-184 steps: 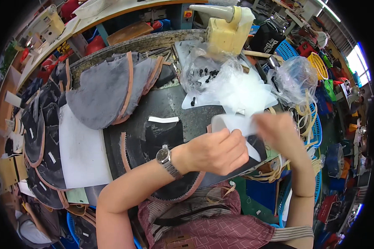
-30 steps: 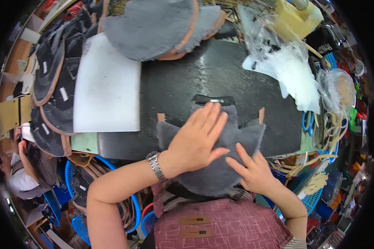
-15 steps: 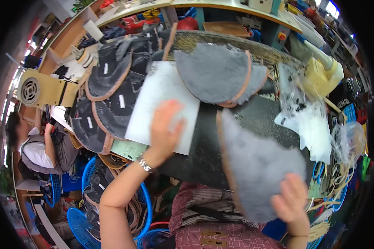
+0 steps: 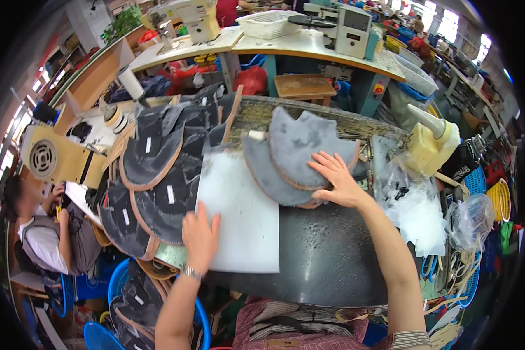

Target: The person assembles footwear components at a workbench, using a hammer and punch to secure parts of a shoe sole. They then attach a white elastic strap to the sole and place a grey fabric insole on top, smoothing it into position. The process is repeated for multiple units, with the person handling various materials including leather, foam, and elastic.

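My right hand lies with fingers stretched out on a grey fuzzy half-round piece with a jagged far edge. This piece rests on top of other grey pieces, one with a brownish edge, at the far middle of the bench. My left hand is at the left edge of a white board, index finger and thumb apart, holding nothing that I can see. Just left of it, dark half-round pieces with brown stitched edges and small white labels lie overlapped in a pile.
The black worktop spreads below the grey pieces. To the right are clear plastic bags, a cream container and tangled strips. A blue basket with dark pieces stands below left. Another person sits at far left beside a machine.
My right hand has carried the grey piece from the near right up onto the far grey stack, its fingers now flat on it. My left hand has moved to the white board's left edge.
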### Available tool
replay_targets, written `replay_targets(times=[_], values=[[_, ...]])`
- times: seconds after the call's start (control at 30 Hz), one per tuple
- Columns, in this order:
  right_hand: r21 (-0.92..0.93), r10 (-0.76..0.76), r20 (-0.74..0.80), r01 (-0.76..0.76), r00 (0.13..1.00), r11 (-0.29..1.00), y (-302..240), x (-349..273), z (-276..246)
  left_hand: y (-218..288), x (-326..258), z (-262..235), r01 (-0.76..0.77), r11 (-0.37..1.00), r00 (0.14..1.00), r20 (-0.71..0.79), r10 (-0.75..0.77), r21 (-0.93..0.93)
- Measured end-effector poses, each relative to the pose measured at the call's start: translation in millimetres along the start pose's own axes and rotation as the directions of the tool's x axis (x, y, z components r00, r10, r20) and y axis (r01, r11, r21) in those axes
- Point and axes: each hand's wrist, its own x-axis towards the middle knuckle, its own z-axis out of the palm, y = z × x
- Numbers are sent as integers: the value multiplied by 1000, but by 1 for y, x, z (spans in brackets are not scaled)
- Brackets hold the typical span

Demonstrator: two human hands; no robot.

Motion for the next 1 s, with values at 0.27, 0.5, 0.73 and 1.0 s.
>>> replay_targets(times=[0.27,0.5,0.73,1.0], values=[[896,753,389,-25,531,-444,21,-56,16,40,-36,-50,-309,951,950,60,308,21],[897,702,348,-4,621,-441,6,-10,19,169,117,6,-291,779,862,201,465,-555],[897,505,-266,18,821,442,-81,74,8,103,137,18,184,119,923,213,320,-976],[367,-30,-339,162,940,916,-214,179,60,-56,104,-50,-62,-267,950,25,-310,-962]])
